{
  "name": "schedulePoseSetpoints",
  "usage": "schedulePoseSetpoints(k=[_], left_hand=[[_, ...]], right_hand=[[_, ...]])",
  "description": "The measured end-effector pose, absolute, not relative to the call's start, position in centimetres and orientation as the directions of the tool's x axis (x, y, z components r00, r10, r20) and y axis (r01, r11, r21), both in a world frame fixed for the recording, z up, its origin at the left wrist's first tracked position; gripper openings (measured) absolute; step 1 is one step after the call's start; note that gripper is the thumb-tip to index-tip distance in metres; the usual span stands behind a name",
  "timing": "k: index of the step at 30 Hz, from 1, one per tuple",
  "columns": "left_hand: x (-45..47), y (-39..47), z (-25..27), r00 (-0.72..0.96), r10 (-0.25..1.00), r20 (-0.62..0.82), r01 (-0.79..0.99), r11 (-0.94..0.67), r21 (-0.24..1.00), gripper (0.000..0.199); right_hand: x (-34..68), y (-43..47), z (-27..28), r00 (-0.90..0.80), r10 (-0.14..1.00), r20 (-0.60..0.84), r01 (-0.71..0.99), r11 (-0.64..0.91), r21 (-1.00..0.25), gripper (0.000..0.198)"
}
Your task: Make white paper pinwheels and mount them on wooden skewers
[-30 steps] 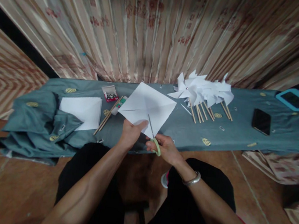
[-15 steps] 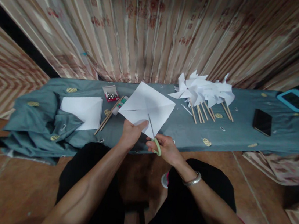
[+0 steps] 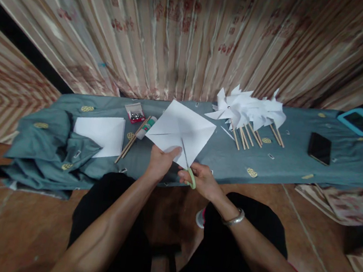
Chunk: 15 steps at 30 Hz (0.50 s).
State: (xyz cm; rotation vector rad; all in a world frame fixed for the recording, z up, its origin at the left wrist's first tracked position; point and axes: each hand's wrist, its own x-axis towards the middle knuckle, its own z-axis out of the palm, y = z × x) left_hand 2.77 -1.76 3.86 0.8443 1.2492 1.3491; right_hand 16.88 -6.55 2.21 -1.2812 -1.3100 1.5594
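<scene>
A square sheet of white paper (image 3: 183, 125) is pinched at its near edge by my left hand (image 3: 161, 162), thumb on top. The sheet has a slit on its left side and faint diagonal creases. My right hand (image 3: 200, 178) is closed around the light green handle of a pair of scissors (image 3: 191, 179). Their blades lie along the paper's near corner, pointing toward its middle. Behind the paper's left side are a glue stick (image 3: 146, 129), several thin wooden sticks (image 3: 131, 142) and a small open box of metal pins (image 3: 135, 113).
A stack of white paper (image 3: 99, 131) lies at the left, partly under bunched cloth. Several white paper pinwheels (image 3: 247, 111) on sticks lie right of the middle. Farther right are a black phone (image 3: 319, 148) and a blue-framed tablet (image 3: 362, 121). A curtain (image 3: 181, 41) hangs behind the cloth-covered bench (image 3: 230, 170).
The paper has shifted very slightly to the right in the view. Both hands keep almost the same grip and place.
</scene>
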Motion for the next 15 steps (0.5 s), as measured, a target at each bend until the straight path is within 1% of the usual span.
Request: schedulePoseSetpoints(k=[4,10,15], left_hand=[[2.79,-1.85,3.93,-0.198,0.966,-0.168,-0.246,0.117,0.962,0.029],[2.78,-1.89,4.13,-0.201,0.966,-0.162,-0.249,0.110,0.962,0.030],[2.42,-1.46,3.79,-0.195,0.969,-0.151,-0.255,0.099,0.962,0.028]], right_hand=[[16.91,-6.52,1.92,-0.258,0.939,-0.229,0.062,-0.220,-0.974,0.041],[16.70,-6.44,2.03,-0.248,0.939,-0.240,0.026,-0.242,-0.970,0.042],[16.69,-6.61,2.10,-0.300,0.910,-0.286,0.042,-0.287,-0.957,0.047]])
